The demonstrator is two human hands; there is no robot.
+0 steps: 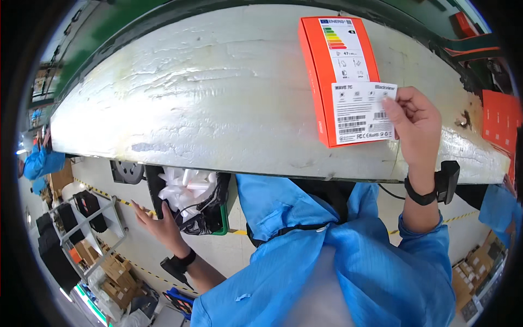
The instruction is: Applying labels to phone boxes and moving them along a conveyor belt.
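One orange box lies flat on the white worktable, toward its right part and near the front edge. It carries two white labels: one up near its far end, and a larger white label across its near end, which overhangs the box's right side a little. The right hand rests just beside the box, its thumb and fingertips pinched on the right edge of that larger label.

The left hand is below the table's front edge, well apart from the box, fingers spread loosely and flat, holding nothing, just beside one black bin bag stuffed with white scraps. Each wrist wears one dark band.

Left of the box the tabletop runs bare and wide to its curved end. To the right, a second orange box sits at the picture's rim, leaving a narrower strip of table between.
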